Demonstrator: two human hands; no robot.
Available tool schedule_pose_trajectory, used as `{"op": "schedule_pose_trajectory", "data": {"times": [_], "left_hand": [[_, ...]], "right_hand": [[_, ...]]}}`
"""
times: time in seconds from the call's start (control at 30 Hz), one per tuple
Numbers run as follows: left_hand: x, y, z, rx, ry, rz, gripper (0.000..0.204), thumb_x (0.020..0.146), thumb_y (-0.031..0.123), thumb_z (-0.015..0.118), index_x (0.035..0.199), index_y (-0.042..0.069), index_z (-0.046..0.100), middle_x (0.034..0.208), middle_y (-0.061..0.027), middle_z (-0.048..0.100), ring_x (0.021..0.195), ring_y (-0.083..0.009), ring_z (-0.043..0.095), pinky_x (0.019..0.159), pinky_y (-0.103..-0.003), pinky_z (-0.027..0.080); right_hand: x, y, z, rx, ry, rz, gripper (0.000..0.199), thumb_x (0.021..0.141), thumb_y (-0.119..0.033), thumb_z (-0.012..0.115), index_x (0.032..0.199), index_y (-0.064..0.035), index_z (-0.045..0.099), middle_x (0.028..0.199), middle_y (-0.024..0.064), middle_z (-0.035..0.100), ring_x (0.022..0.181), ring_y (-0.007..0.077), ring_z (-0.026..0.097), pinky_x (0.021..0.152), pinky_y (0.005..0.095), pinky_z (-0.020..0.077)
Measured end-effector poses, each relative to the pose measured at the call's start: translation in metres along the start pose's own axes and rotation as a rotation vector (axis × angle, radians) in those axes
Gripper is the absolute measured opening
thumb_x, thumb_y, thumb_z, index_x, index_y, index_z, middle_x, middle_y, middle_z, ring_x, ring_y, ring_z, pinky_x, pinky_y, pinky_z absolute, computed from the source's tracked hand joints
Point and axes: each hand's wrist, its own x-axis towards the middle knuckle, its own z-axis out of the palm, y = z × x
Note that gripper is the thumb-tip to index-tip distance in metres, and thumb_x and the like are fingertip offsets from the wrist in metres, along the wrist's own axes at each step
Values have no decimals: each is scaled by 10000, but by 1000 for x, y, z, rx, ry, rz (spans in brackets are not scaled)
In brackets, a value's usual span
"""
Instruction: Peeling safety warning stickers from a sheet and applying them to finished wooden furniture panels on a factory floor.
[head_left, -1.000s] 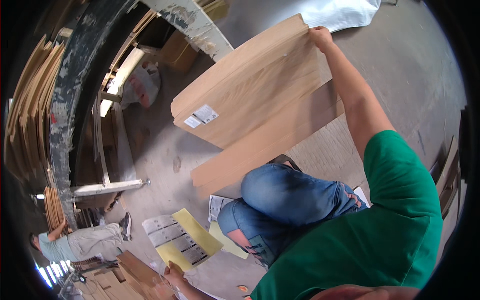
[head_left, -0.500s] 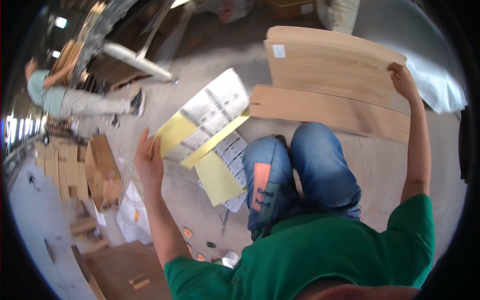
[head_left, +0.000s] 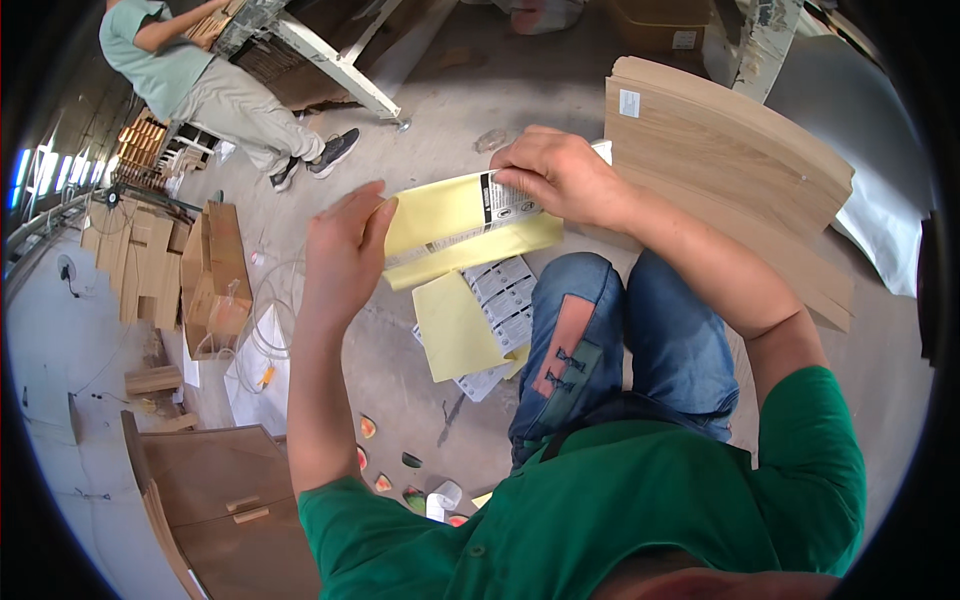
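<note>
A sheet of printed labels with yellow backing is stretched between my two hands above the floor. My left hand grips its left end, thumb toward the sheet. On the opposite end, my right hand pinches the upper edge beside a white printed part with a dark strip. Part of that end is hidden behind the fingers. Under the held sheet, a plain yellow sheet lies on the floor, overlapping a printed sheet. To the right, stacked wood-grain boards carry a small white label.
Someone in grey trousers stands at the upper left, near a white metal frame leg. An open cardboard box, a loose coiled cord and brown panels occupy the left. Watermelon rinds litter the floor near me.
My right hand has left the boards' far right side and moved left onto the label sheet. The sheet, formerly held by my left hand alone, is now drawn level between both hands.
</note>
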Motion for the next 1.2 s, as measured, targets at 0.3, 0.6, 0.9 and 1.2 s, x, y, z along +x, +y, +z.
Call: {"op": "schedule_pose_trajectory", "data": {"times": [0.3,0.6,0.9,1.2], "left_hand": [[22,12,23,318,-153,239,205,838,136,597,992,0,603,903,-117,620,783,-226,604,656,-281,451],[29,-4,30,-200,-334,-8,192,930,184,504,949,12,587,758,40,565,701,-22,481,619,-202,412],[45,-13,41,107,-36,258,140,812,178,607,803,39,622,729,-108,575,611,-269,554,555,-359,421],[94,-95,28,834,330,501,215,774,226,641,669,63,549,700,-102,562,623,-296,564,543,-385,440]], "right_hand": [[10,-9,-2,76,-3,-89,153,823,-143,593,928,-40,633,805,128,604,811,297,567,716,373,460],[-4,-15,4,-251,188,-338,332,610,-5,654,940,-39,634,948,57,603,819,224,574,656,326,510],[-6,-32,-1,-347,138,-538,287,618,-92,595,883,19,589,961,124,587,863,293,554,806,401,466],[-20,20,-29,-111,271,-71,162,740,-56,640,896,-24,608,839,105,621,752,242,597,666,326,496]]}}
